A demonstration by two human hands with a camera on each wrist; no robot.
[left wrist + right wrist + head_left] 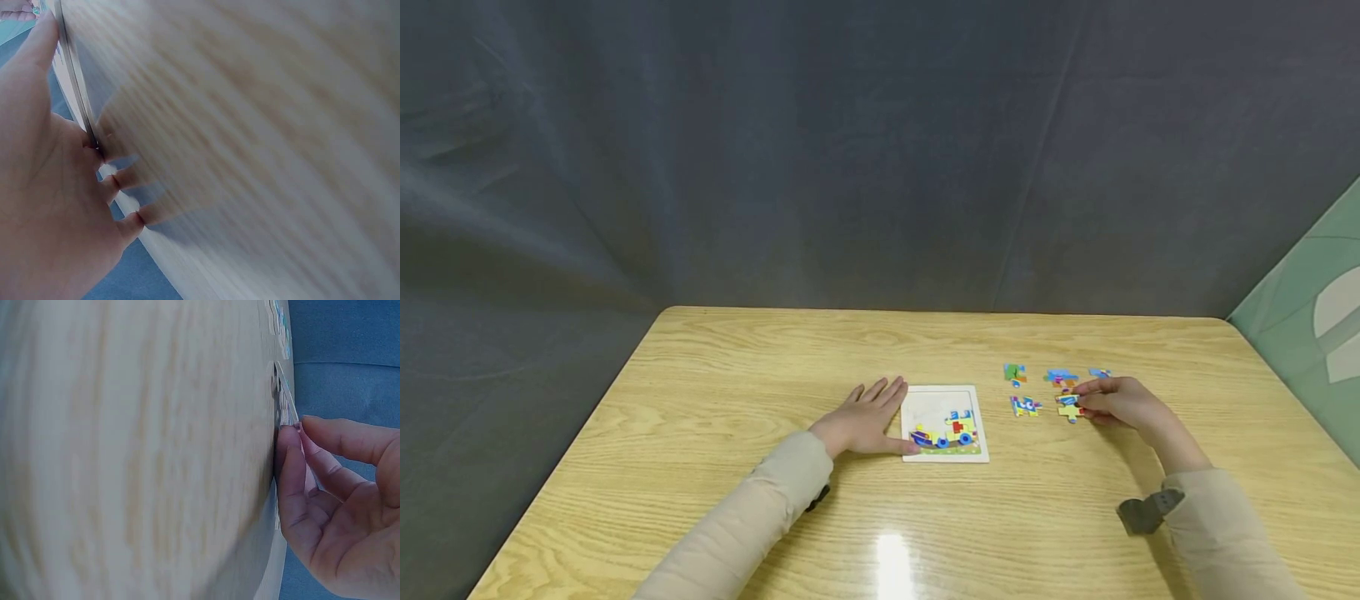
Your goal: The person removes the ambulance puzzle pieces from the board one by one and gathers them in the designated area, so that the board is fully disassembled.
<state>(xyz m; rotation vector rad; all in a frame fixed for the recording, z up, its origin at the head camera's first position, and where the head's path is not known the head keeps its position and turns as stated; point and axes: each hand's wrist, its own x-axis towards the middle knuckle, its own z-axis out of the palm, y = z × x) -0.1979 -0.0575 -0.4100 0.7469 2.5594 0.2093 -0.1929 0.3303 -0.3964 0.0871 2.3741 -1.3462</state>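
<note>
A white-framed jigsaw board [936, 402] lies on the table, its lower part filled with a colourful vehicle picture. At its left side rests my left hand [867, 423], fingers spread and straight, the thumb over the lower left corner of the frame. To the right, my right hand [1122, 406] pinches a yellow-and-blue jigsaw piece [1070, 410] between thumb and fingertips. In the right wrist view this piece [288, 394] is tilted, one edge raised from the wood. Just beyond those fingers lies a blue, pink and orange piece [1062, 377].
Other loose pieces lie around the right hand: a green one [1014, 372], a blue-and-yellow one [1026, 406] and a light blue one [1101, 372]. The wooden table [760, 358] ends at a dark curtain [850, 167]. A green patterned panel [1307, 333] stands at the right.
</note>
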